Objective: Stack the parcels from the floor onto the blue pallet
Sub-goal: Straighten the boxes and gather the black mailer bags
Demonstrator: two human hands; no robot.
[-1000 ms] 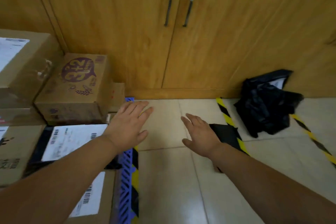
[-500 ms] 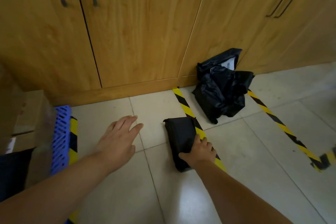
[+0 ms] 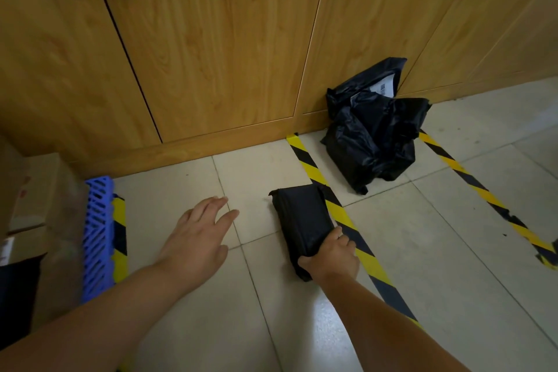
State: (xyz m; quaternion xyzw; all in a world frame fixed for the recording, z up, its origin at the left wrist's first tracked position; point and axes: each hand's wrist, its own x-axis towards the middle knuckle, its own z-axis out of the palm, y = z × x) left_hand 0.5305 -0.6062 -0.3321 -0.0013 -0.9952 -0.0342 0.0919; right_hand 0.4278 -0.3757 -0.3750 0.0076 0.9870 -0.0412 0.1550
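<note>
While it lies flat on the pale tiled floor (image 3: 422, 251), the small black plastic-wrapped parcel (image 3: 299, 214) is grasped at its near end by the right hand (image 3: 330, 257). The fingers of this hand curl over the right edge of the parcel and the thumb presses on the left side, so the near end is pinched between them. The long right side of the parcel touches a strip of yellow and black hazard tape (image 3: 341, 214), which runs across the tiles from the cupboard base toward the camera.

The left hand (image 3: 197, 238) is released: its fingers are straight and a little spread, the palm faces down over the tiles, and it holds nothing. I cannot tell if it touches the floor. It is to the left of the parcel, apart from it.

Farther back, beyond the tape strip, a larger crumpled black plastic bag parcel (image 3: 374, 136) with a white label at its top leans against the wooden cupboard doors (image 3: 211, 54). A second strip of the same striped tape (image 3: 471, 181) passes on its right side.

At the left edge, the blue plastic lattice pallet (image 3: 98, 235) stands on the floor, with another piece of striped tape just beside its right side. On the pallet, brown cardboard boxes (image 3: 33, 208) are seen, blurred, and below them something black at the frame edge.
</note>
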